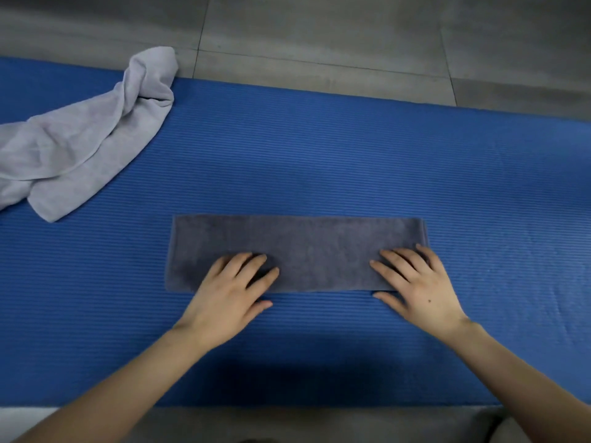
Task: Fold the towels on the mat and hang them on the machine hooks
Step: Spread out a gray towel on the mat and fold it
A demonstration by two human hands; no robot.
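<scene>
The left hand point(230, 289) lies flat with fingers straight and spread; its fingertips press the near half of the dark towel point(303, 241) and its palm rests on the mat point(319, 155). The right hand point(415, 282) mirrors it at the towel's 3 o'clock end, fingers splayed on the cloth and thumb on the mat just off the near hem. Neither hand grips anything; both are simply pressing down.

The dark towel lies a little toward 6 o'clock from the middle of the view. It is a long, narrow, neat strip running from 9 to 3 o'clock, flat on the mat. The light towel point(80, 139) lies well apart at 10 o'clock in a crumpled heap, its far tip reaching over the mat's edge onto the floor point(319, 33).

As I judge it, the task is early. The dark towel looks folded lengthways and is being smoothed, and it may want a further fold end to end. The light towel is not begun, and nothing is hung.

The machine and its hooks are nowhere in view. How many layers the dark strip has cannot be told. The light towel is cut off at 9 o'clock, and the mat runs out of frame on both sides. The pale patch at 7 o'clock and the grey shape at 5 o'clock are too blurred to name
</scene>
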